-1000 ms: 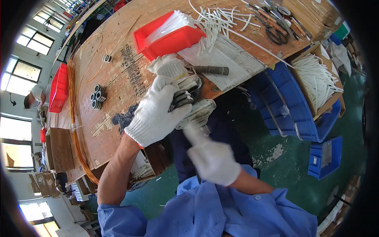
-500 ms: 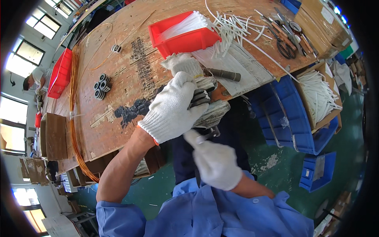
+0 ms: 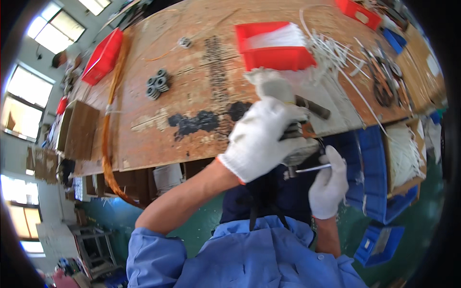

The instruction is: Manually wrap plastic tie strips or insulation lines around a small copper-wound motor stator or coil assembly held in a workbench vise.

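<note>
Far left, beyond the bench, a person (image 3: 74, 63) is partly visible near a red bin (image 3: 103, 57). A brown cardboard box (image 3: 81, 132) stands at the bench's left edge, beside a long bundle of copper-coloured wire (image 3: 106, 146). Further right on the workbench (image 3: 149, 113), a cluster of dark ringed parts (image 3: 157, 84) sits above a black stain (image 3: 194, 122).

At centre, the left hand (image 3: 259, 139), in a white knitted glove, reaches to the bench's near edge. Its fingers and thumb are closed on a dark slotted part (image 3: 291, 129), which is mostly hidden by the glove and blurred. Above it lies a red tray (image 3: 278, 58) of white strips; a dark cylinder (image 3: 314, 108) rests on the bench just right of the grip.

A thin metal rod (image 3: 312, 168) sits below the slotted part, its right end meeting the gloved right hand (image 3: 330, 185). Those fingers are partly bent; whether they pinch the rod cannot be told. Further right are loose white tubes (image 3: 338, 53), dark scissors (image 3: 382, 92) and a large blue crate (image 3: 374, 168)
</note>
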Action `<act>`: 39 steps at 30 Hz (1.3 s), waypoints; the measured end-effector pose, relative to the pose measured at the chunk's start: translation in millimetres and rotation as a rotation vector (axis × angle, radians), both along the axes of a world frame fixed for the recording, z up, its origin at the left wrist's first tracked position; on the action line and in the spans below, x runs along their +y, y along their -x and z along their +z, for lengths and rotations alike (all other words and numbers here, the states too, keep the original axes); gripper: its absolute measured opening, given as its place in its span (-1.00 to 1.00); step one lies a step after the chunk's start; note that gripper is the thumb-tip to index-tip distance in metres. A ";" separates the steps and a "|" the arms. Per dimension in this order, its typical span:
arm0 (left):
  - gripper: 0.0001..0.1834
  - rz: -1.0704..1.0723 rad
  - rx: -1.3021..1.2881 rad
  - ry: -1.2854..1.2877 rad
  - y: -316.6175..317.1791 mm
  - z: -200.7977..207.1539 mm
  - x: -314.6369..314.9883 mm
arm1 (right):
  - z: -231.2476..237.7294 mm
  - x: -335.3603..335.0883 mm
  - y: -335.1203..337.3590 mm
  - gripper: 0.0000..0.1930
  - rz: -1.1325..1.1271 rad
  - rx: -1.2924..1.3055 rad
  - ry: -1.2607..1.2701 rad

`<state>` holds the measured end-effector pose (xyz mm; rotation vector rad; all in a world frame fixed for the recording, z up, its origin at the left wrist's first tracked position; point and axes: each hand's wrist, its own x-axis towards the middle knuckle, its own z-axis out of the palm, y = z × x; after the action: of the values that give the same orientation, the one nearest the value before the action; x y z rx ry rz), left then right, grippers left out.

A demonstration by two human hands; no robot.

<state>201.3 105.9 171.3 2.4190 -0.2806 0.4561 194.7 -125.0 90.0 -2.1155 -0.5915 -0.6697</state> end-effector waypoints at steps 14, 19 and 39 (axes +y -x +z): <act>-0.43 -0.016 -0.017 0.265 25.1 -14.3 48.5 | -72.3 -50.9 32.2 -0.48 -0.069 0.371 -0.156; -0.80 0.356 -0.074 0.050 35.1 -86.3 150.9 | -84.4 -87.9 40.4 -0.54 -0.181 0.544 -0.256; -0.82 0.639 0.003 0.023 20.1 -116.1 207.3 | -10.6 -111.0 -310.2 -0.75 -0.340 0.177 0.549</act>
<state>181.2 313.2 55.2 2.4489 0.5158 0.7221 504.9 -235.9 79.4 -2.7969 -0.3406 -0.5302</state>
